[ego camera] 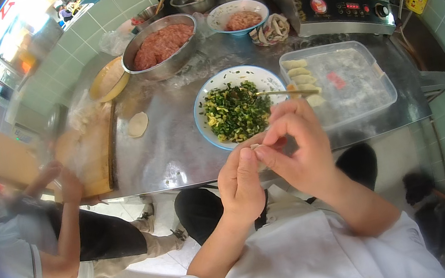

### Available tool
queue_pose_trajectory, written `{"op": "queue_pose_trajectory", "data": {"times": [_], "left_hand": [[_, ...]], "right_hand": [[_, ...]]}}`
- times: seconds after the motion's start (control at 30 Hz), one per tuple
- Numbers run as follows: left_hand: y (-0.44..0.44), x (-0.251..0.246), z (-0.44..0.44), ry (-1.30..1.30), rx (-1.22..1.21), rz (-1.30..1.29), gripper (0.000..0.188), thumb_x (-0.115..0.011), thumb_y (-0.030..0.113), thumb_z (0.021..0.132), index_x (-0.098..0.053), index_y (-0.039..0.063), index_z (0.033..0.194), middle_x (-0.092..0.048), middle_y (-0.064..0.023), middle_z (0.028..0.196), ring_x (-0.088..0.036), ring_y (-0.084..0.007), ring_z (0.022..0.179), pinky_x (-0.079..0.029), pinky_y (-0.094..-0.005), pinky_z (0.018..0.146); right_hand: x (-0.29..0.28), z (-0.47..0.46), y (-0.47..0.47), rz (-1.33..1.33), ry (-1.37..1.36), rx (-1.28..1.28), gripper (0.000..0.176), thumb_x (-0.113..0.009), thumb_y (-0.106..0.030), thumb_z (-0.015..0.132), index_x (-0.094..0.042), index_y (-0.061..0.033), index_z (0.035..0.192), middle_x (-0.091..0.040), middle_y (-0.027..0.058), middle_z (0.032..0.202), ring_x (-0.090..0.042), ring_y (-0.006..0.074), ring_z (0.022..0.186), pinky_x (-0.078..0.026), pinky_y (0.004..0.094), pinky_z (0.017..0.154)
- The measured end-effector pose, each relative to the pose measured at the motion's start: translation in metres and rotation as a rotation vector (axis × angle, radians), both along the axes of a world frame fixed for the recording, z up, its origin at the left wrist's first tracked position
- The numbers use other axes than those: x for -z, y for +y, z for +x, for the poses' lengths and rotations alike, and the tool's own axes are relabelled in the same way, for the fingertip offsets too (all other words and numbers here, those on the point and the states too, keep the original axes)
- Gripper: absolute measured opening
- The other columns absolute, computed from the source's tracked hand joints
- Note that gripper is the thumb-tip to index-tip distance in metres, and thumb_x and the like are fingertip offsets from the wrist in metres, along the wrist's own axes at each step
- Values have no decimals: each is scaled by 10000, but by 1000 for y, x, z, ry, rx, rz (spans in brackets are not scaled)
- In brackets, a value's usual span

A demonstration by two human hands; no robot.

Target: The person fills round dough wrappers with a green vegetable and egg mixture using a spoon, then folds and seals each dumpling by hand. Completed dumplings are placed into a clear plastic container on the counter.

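Observation:
My left hand (239, 183) and my right hand (303, 151) meet at the table's front edge, pinching the pale dough of a dumpling (255, 146) between thumbs and fingers. Most of that dumpling is hidden by the hands. Just beyond them a white enamel bowl with a blue rim (208, 129) holds a chopped green filling (235, 112) with yellow bits. A spoon-like utensil (277, 92) leans in it, its handle towards the right. Several shaped dumplings (301, 71) lie along the left side of a floured clear plastic box (369, 99). One round dough wrapper (138, 124) rests on the metal table.
A co-worker (66, 238) stands at left beside a wooden board (92, 162). Farther back are a steel basin (193, 39) of minced meat, a yellow bowl (96, 92), a smaller meat bowl (215, 24), a cloth (270, 31) and an electric griddle (345, 23).

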State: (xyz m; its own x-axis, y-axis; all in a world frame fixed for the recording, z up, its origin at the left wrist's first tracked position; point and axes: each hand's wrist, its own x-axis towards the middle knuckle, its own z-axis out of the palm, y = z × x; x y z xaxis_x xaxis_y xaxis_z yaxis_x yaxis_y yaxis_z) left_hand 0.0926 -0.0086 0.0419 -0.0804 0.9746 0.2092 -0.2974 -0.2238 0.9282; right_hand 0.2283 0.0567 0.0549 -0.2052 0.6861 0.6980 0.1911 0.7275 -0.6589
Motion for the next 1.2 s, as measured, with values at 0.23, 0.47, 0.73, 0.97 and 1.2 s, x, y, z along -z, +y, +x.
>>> {"op": "queue_pose_trajectory", "data": {"times": [0.23, 0.47, 0.73, 0.97, 1.2], "left_hand": [[-6, 3, 9, -187, 47, -91, 377, -377, 212, 1115, -645, -49, 1164, -694, -89, 1092, -623, -137, 984, -481, -270, 865], [-11, 7, 21, -372, -21, -251, 332, -425, 247, 1107, -655, 9, 1134, -631, -1, 948, -508, -52, 801, -384, -230, 662], [-2, 1, 24, -393, -53, -362, 397, -395, 318, 1117, -635, 8, 1180, -644, -22, 987, -549, -82, 829, -435, -256, 694], [3, 3, -1, -240, 46, -281, 664, -267, 532, 1109, -569, -28, 1300, -687, -122, 1019, -702, -263, 952, -573, -409, 896], [3, 12, 4, -204, 99, -269, 561, -386, 423, 1110, -493, -39, 1408, -692, -134, 1026, -703, -233, 935, -577, -373, 876]], "right_hand": [[13, 10, 4, -745, 129, -643, 373, -630, -141, 944, -668, -22, 1296, -738, 116, 1079, -680, 124, 952, -541, 289, 825], [7, 14, 7, -558, -76, -559, 300, -532, -70, 932, -722, 41, 1135, -759, 108, 999, -709, 148, 922, -562, 278, 816], [8, 17, 10, -630, -97, -536, 320, -539, -188, 1002, -703, 39, 1157, -746, 96, 1040, -698, 164, 898, -565, 296, 764], [10, 33, 5, -914, 193, -398, 268, -649, -239, 1014, -685, 18, 1082, -704, 61, 995, -657, 97, 879, -547, 257, 760], [18, 29, -2, -690, 82, -309, 116, -721, -90, 953, -668, 13, 970, -649, 34, 920, -632, 96, 819, -521, 256, 694]]}}
